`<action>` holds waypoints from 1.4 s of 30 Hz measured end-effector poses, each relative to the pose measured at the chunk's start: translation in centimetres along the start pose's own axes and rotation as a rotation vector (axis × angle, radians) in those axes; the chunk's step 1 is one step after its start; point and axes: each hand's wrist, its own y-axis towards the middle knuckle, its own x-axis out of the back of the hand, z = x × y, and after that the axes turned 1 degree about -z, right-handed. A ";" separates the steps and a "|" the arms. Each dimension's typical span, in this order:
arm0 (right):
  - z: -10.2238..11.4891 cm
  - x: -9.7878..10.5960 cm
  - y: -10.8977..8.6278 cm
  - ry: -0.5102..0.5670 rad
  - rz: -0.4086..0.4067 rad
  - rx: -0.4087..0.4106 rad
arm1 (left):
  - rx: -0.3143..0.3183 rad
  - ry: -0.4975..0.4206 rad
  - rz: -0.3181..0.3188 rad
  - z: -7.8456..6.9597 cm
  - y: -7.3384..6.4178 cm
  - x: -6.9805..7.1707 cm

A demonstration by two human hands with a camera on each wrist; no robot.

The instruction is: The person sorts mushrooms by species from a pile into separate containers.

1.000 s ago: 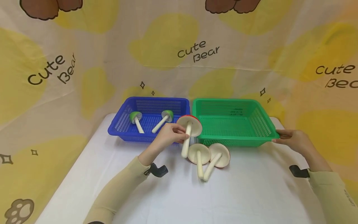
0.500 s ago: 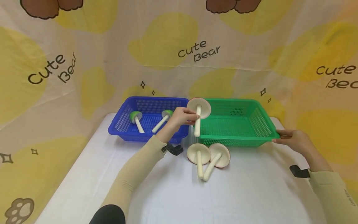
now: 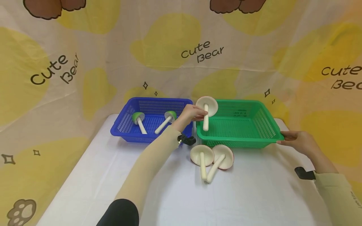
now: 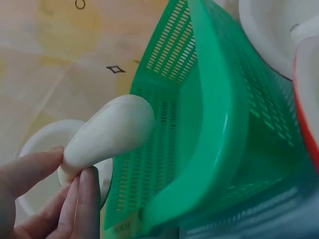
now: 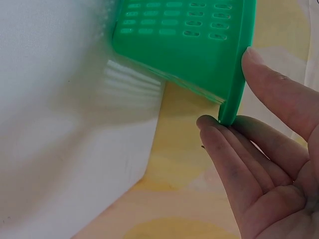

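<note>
A toy mushroom with a pale underside and white stem (image 3: 206, 121) is pinched by the stem between the thumb and fingers of my left hand (image 3: 190, 114). It hangs over the left end of the green basket (image 3: 240, 139), cap away from me; in the left wrist view the stem end (image 4: 117, 124) points toward the camera. At that basket's front right corner, my right hand (image 3: 302, 143) pinches the rim, thumb above and fingers (image 5: 234, 159) beneath. Two more mushrooms (image 3: 199, 154) (image 3: 227, 159) with red-edged caps lie on the table before the green basket, stems toward me.
A blue basket (image 3: 158, 99) stands left of the green one, with a narrow gap between. Inside it lie two green-capped mushrooms (image 3: 139, 118) (image 3: 171, 116). A printed cloth (image 3: 158, 47) hangs behind the white table (image 3: 254, 188).
My left hand has carried the mushroom up, away from me and to the right, from in front of the baskets to over the green one. My right hand has kept its place on the rim.
</note>
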 end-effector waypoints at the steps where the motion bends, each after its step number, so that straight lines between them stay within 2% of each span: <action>1: 0.0 0.0 0.0 -0.003 0.001 0.002 | 0.004 0.001 0.001 0.0 0.2 -0.1; 5: 0.1 0.1 -0.1 -0.016 -0.006 0.010 | 0.017 0.009 -0.002 0.1 0.8 -0.6; 10: 0.3 0.2 -0.2 -0.003 0.008 -0.004 | 0.047 0.001 -0.040 0.4 1.1 -0.8; 20: 0.2 0.1 -0.2 0.010 0.007 -0.004 | 0.008 -0.002 -0.085 0.9 1.1 -1.9; 26: 0.2 0.1 -0.3 0.007 0.003 0.003 | -0.009 -0.006 -0.035 0.2 0.4 -1.6; 32: 0.1 0.1 -0.2 -0.003 0.004 0.021 | -0.001 -0.018 0.024 -0.8 -0.6 -1.3; 37: 0.1 0.1 -0.1 0.002 0.007 0.021 | -0.015 -0.007 0.082 -1.0 -2.1 -1.3; 42: -0.1 0.1 0.0 0.014 0.006 0.021 | -0.064 0.002 0.135 -0.7 -4.2 -1.6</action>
